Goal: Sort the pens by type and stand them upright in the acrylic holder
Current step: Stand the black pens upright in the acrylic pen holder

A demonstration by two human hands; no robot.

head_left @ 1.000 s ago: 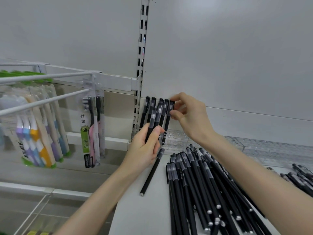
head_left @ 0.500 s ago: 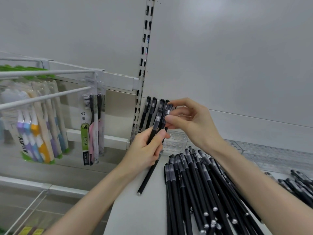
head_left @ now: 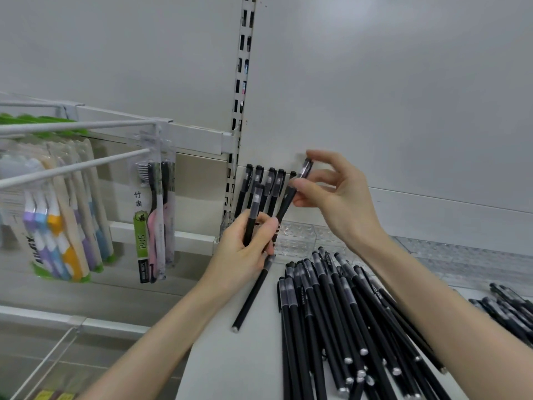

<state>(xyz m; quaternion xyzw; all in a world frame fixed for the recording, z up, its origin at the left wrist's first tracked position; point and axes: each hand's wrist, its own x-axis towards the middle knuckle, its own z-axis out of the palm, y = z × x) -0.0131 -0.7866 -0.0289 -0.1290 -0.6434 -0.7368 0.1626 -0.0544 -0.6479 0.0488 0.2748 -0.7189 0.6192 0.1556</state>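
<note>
Pen (head_left: 285,204) pinched by R hand (head_left: 340,203), axis tilted, low end down-left toward acrylic holder (head_left: 300,241); L hand (head_left: 239,255) grips 2nd pen (head_left: 253,206).

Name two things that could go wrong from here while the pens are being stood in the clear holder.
1. The right grip pinches a tilted pen only near its cap, so it may slip or knock the standing pens in the holder.
2. The single pen below the left grip appears to lie near the edge of the shelf and might roll off.
</note>
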